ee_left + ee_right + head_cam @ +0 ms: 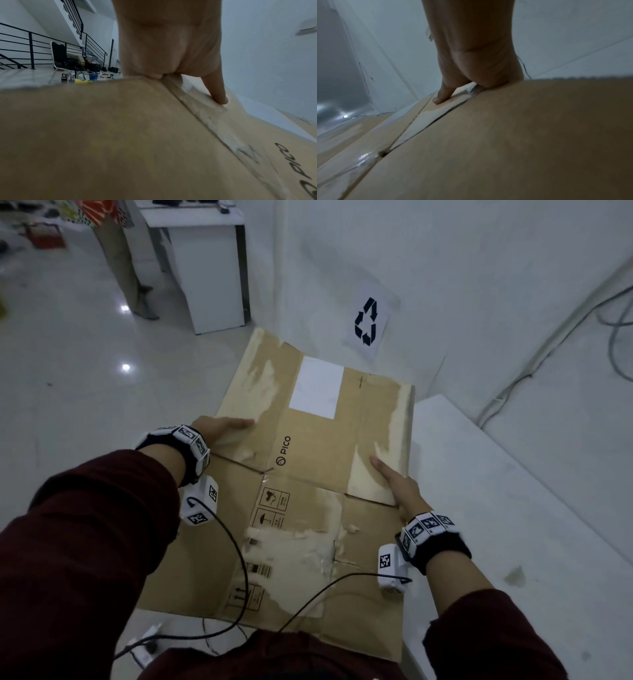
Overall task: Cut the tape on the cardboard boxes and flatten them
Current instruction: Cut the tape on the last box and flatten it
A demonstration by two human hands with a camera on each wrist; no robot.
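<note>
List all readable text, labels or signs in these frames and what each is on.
"PICO" with a round logo: printed on the flattened cardboard box, also seen from the left wrist.
Recycling arrows sign, no words: paper sheet on the wall.
White label: blank.
Handling pictograms and barcode on the box: too small to read.

Dim, bluish light throughout; two small glare spots on the glossy floor [125, 337] at left (head view). Both wrist views blur badly in their lower halves.

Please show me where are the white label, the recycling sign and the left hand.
white label [317, 387], head view, its middle.
recycling sign [366, 322], head view, black arrows.
left hand [219, 428], head view, its back.
</note>
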